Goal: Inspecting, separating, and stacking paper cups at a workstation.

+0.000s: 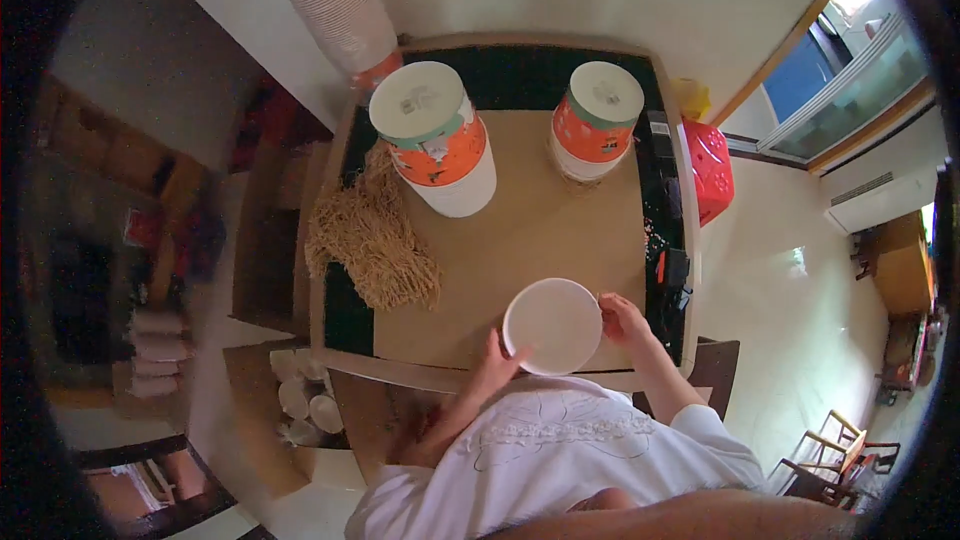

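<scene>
Evidently the work is partway along: a white tub [553, 326] sits over the near edge of the table [525, 240], held between both hands. The left hand [497, 358] has a grip on its lower left rim, thumb reaching inside; the right hand's [623, 318] grip pinches the opposite rim. No strands show inside the tub, so handling of this piece looks unfinished.

Beyond it, a left stack [430, 140] and a right stack [600, 120] of orange-printed tubs already stand upturned; whether they are finished cannot be told. A heap of tan fibre [370, 240] beside the left stack remains, and a tall stack of white cups [345, 15] rises behind.
</scene>
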{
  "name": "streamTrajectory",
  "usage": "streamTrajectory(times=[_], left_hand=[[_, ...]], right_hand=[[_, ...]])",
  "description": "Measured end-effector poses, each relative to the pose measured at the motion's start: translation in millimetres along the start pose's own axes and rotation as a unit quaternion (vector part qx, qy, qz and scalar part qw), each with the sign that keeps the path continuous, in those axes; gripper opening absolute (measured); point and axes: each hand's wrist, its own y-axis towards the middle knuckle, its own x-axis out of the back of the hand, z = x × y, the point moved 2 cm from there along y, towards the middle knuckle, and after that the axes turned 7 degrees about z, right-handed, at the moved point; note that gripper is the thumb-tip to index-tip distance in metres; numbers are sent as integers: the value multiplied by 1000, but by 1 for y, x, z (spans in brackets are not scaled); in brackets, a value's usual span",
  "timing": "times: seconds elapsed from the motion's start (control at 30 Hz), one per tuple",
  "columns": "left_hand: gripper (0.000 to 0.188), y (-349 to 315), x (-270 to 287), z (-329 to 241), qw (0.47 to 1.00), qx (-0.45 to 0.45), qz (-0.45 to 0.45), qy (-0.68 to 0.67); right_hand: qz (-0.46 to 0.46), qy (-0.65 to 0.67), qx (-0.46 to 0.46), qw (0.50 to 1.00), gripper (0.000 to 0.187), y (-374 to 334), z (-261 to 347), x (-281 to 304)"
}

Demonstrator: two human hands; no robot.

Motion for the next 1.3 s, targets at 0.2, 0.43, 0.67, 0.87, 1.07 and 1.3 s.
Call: streamTrajectory(times=[0.2,0.43,0.67,0.87,1.07,1.3], left_hand=[[37,-6,7,-57,998,61,10,17],[15,25,60,-99,988,-34,-2,151],[23,81,47,-109,977,-70,118,164],[36,93,35,-121,961,-67,132,232],[54,66,42,-80,982,-108,30,153],[53,38,49,-100,992,-34,36,115]], right_hand=[[-17,198,107,974,15,-12,-7,-14],[-97,77,307,944,14,-70,94,-29],[-60,-94,479,871,13,-136,152,-90],[34,-145,383,912,13,-125,126,-134],[-117,-309,336,882,12,-53,75,-37],[-95,-334,252,903,12,-45,17,2]])
